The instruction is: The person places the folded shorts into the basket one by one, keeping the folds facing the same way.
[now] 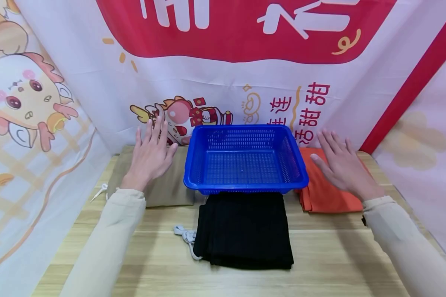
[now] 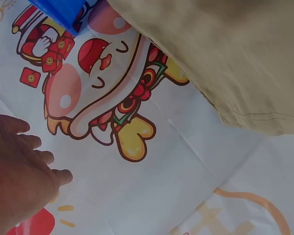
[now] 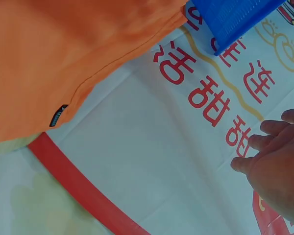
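In the head view my left hand (image 1: 152, 154) hovers with straight, spread fingers over a folded khaki garment (image 1: 171, 185). On the other side my right hand (image 1: 343, 167), also with fingers extended, is above a folded orange garment (image 1: 316, 194). Between them stands a blue plastic basket (image 1: 245, 187) with mesh sides and nothing in it. A folded black garment (image 1: 245, 231) with a grey drawstring (image 1: 187, 236) lies in front of the basket. Both wrist views show the fingers holding nothing; the khaki cloth (image 2: 235, 58) and orange cloth (image 3: 63, 58) appear beside them.
All of it rests on a light wood-grain table (image 1: 163, 272). A printed white and red cloth (image 1: 226, 74) hangs right behind the basket. More printed cloth (image 1: 33, 165) closes off the left side, and a pale cloth (image 1: 427, 165) the right. A white cord end (image 1: 99, 192) sticks out left of the khaki garment.
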`<move>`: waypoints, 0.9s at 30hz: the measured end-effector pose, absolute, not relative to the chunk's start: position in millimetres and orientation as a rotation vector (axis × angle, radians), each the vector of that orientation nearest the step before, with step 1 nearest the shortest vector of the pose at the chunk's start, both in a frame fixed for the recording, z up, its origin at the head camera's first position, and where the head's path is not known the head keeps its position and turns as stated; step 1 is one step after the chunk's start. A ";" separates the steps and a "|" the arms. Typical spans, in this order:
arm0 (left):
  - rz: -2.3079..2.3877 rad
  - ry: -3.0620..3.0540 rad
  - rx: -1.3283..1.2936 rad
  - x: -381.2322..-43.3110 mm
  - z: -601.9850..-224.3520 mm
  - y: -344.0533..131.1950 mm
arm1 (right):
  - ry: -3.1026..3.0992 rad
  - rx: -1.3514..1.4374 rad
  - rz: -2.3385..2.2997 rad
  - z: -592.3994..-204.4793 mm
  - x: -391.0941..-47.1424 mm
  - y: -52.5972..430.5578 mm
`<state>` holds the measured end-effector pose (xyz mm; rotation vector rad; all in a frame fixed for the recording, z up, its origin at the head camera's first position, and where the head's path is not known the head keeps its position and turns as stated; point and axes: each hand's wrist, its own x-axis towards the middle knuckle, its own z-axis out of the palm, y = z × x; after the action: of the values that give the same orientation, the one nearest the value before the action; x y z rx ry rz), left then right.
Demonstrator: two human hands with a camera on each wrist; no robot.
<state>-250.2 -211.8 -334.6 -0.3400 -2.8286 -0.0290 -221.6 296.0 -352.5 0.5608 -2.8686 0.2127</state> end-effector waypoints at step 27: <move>-0.260 -2.690 -0.391 -212.3 -355.5 -207.7 | -2.811 0.406 0.432 -356.5 -169.9 288.4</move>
<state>-212.3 -207.7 -355.5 -0.3907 -2.6898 -0.2603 -169.9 288.4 -356.5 0.4064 -2.8108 0.4324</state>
